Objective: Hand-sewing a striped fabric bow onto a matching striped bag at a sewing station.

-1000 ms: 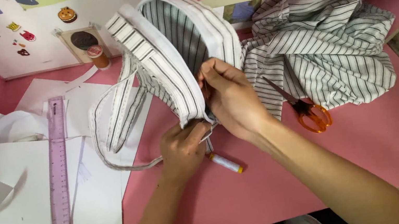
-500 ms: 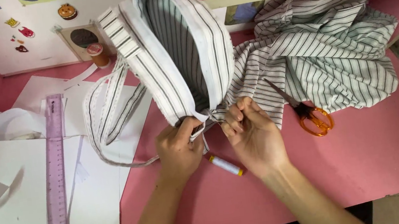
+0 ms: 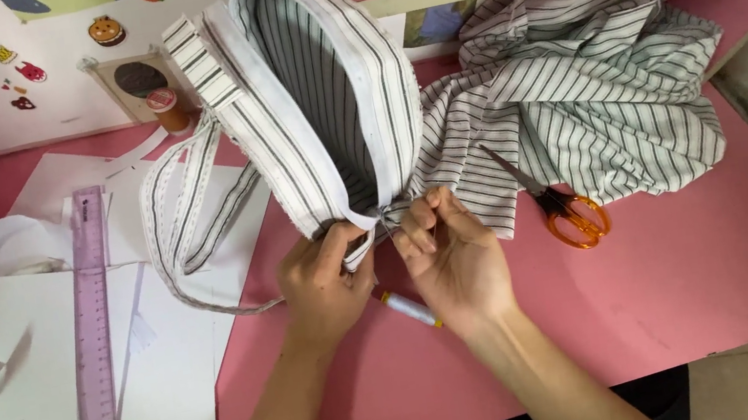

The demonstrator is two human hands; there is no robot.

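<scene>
both hands pinch striped fabric piece on pink table.

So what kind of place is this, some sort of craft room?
Most likely a home sewing corner. On the pink table lie loose striped cloth, orange-handled scissors, a spool of thread and a ruler, while both hands work a striped fabric piece.
</scene>
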